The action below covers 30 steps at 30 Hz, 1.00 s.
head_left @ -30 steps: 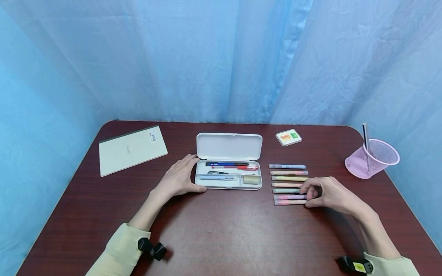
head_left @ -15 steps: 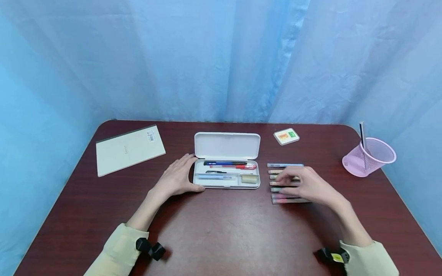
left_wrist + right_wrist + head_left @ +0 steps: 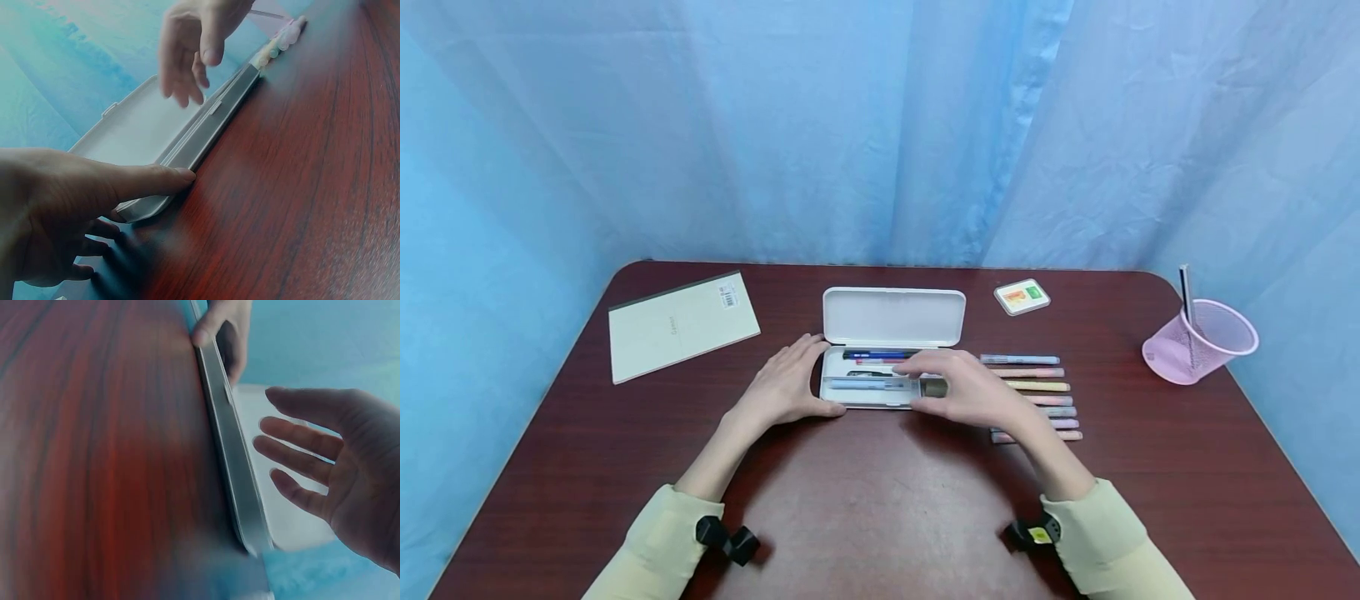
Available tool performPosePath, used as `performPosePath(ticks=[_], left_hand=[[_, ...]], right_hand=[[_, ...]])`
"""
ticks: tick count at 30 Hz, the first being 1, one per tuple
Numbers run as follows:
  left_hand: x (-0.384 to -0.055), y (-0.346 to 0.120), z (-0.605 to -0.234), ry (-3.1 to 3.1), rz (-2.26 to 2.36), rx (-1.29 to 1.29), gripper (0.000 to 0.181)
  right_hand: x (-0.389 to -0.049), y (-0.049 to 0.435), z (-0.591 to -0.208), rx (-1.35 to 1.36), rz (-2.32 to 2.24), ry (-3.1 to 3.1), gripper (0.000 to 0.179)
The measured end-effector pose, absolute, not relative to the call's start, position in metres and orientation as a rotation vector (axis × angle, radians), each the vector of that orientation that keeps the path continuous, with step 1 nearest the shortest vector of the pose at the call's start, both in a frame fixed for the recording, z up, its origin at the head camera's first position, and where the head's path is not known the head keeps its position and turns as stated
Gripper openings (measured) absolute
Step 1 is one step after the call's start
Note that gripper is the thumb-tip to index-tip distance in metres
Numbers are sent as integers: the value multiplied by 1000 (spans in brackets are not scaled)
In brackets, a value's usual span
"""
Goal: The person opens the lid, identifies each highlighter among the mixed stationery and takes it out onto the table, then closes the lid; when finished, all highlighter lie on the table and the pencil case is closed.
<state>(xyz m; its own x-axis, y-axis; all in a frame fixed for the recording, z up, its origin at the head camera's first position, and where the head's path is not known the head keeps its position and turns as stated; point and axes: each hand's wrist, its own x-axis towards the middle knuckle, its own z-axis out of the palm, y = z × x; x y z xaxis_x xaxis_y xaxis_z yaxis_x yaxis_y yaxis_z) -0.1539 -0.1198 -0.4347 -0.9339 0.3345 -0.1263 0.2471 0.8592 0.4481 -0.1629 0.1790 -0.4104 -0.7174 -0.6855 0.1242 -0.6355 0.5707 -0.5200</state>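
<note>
A white pencil case (image 3: 893, 317) lies with its lid folded back. In it are a blue pen (image 3: 867, 355), a red pen partly covered by a hand, a light blue pen (image 3: 867, 384) and a greenish block (image 3: 934, 388). My left hand (image 3: 786, 387) holds the case's left end, thumb (image 3: 169, 180) along the front edge and fingers toward the back corner. My right hand (image 3: 973, 387) hovers over the right part of the case, fingers (image 3: 300, 456) apart and relaxed, nothing between them. It hides part of the contents.
Several pastel markers (image 3: 1037, 386) lie in a row right of the case, partly under my right forearm. A pink mesh pen cup (image 3: 1172, 354) with a dark stick leans at the far right. A notebook (image 3: 685, 325) lies back left, a small flat box (image 3: 1022, 297) back right.
My right hand has left the lower end of the marker row and moved left over the pencil case. The front markers shifted slightly right. My left hand stays on the case.
</note>
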Motion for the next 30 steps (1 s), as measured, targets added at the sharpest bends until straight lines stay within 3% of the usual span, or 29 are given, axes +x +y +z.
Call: performPosePath(ticks=[11,20,30], left_hand=[[-154,-119,-435,2829,641,438,101],[-154,-120,-435,2831,643,437,102],[-154,-120,-436,2835,648,452,101]], right_hand=[[-163,156,-412,-1227,-694,2765,47],[-161,157,-411,-1315,-649,2808,36],[-158,154,-414,-1269,-535,2800,38]])
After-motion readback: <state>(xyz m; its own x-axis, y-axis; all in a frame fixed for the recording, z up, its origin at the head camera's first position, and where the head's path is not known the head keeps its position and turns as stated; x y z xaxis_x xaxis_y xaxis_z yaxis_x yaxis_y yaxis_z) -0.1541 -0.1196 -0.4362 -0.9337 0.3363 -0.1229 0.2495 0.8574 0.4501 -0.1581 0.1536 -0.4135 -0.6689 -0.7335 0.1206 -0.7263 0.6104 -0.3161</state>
